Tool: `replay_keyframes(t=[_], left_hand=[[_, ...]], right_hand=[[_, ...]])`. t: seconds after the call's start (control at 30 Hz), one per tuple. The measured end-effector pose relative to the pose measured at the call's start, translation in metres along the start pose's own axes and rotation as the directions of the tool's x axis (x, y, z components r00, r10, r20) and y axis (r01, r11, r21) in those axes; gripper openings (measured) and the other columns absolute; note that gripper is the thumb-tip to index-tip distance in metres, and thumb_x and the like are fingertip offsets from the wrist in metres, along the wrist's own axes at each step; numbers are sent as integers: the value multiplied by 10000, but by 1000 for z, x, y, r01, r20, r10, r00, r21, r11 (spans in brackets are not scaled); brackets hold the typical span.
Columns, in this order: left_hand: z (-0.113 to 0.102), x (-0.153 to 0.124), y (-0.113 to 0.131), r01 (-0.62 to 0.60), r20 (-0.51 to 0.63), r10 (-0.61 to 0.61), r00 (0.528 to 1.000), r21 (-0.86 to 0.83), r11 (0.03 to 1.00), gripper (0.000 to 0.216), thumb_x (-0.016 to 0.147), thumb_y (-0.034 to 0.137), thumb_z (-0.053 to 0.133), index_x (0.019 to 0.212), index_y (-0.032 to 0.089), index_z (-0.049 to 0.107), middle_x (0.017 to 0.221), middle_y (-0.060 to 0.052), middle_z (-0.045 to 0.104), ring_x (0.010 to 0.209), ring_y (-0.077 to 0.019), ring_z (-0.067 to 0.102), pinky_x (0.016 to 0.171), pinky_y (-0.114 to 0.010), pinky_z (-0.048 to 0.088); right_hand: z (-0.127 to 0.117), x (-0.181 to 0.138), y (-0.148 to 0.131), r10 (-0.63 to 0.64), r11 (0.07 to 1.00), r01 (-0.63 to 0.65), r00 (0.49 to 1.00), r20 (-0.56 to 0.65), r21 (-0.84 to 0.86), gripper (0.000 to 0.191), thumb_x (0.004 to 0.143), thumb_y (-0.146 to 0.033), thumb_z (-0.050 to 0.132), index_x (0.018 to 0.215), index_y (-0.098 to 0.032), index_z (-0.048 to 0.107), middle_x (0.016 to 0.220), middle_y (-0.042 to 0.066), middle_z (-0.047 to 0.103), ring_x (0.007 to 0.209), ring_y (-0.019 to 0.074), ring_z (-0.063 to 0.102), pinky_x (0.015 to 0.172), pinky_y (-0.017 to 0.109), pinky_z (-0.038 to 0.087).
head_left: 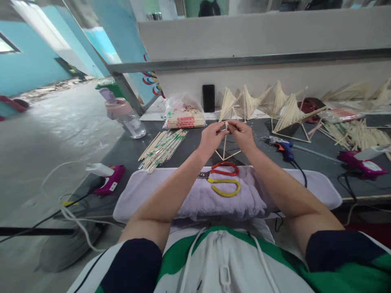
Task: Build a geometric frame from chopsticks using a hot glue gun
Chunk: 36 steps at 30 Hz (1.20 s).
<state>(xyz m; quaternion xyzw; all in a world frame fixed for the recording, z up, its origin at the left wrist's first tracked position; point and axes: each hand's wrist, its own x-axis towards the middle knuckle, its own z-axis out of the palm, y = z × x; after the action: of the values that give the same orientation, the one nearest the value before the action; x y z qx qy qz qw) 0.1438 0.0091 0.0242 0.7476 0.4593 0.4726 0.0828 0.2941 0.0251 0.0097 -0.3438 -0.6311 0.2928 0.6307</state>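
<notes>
Hands [210,136] [242,132] pinching stick frame [225,148], scissors [221,179] near

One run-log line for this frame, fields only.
left hand: pinching top of upright thin wooden stick | right hand: pinching same stick | red-and-yellow-handled scissors: on lilac towel | blue glue gun: on table

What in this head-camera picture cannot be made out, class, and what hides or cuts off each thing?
- Top of the thin wooden stick: covered by the fingertips of the left hand and right hand.
- Blades of the red-and-yellow-handled scissors: mostly behind the left forearm.
- Print on the clear plastic bag of sticks: too small to read.
- Pale stick frames at far right: cut off by the edge.
</notes>
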Motion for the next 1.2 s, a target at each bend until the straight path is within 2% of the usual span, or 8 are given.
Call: replay_keyframes(t=[0.3,0.5,0.7,0.9,1.2], left_hand=[[-3,6,-5,-20,39,20,999,-17,1000,302,826,209,714,1124,189,753,1050,-69,762,881,-177,680,882,-320,528],[-32,13,-19,-97,163,118,980,-130,987,288,824,250,691,1095,183,762,969,-44,757,852,-177,671,817,-284,507],[-54,5,-29,-87,186,121,975,-182,979,303,821,230,686,1115,192,751,989,-37,762,893,-171,678,848,-281,506],[-51,0,-35,-84,120,103,987,-152,985,313,831,245,700,1129,167,751,1030,-63,764,924,-179,683,858,-275,499],[-50,-3,-33,-53,108,68,992,-140,989,333,851,248,688,1172,173,741,1096,-72,753,956,-181,677,874,-265,496]], right_hand=[[5,2,0,38,998,-38,999,-6,-58,285,761,-399,616,944,-210,725,762,-8,642,680,132,537,688,302,480],[28,-3,-9,55,998,-56,997,-60,-21,265,763,-332,619,959,-205,744,835,3,703,680,125,559,680,284,493],[53,-10,-12,58,997,-61,996,-69,-39,251,781,-326,611,957,-214,751,896,14,741,742,147,614,713,296,518],[55,-10,-7,37,997,-41,998,-56,-68,284,802,-371,619,993,-207,752,950,37,749,849,183,661,793,342,539],[51,-10,-11,22,1000,-22,1000,-3,7,322,782,-469,697,982,-224,754,958,35,753,865,204,677,793,358,555]])
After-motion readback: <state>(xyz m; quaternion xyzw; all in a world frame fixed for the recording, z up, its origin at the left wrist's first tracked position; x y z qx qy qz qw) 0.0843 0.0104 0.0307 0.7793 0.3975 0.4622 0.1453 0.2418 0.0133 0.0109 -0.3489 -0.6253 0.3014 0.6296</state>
